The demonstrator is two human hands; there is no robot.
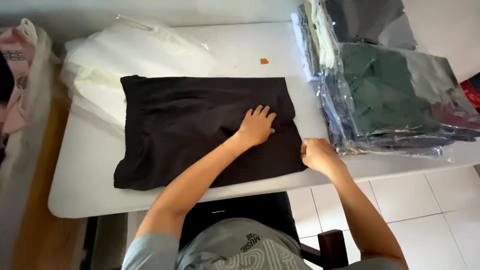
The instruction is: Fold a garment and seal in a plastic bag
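Pressing black cloth [200, 127] flat with left hand [256, 127], right hand [316, 154] pinching its edge, bagged clothes [395, 95] beside

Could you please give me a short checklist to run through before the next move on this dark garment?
1. Left hand flat on the black garment, pinning it: ok.
2. Right hand gripping the garment's right edge: ok.
3. Garment fully on the white table: ok.
4. Garment smooth: not ok, folds show at the left.
5. Stack of bagged clothes apart from the garment: ok.
6. Small orange scrap clear of the garment: ok.
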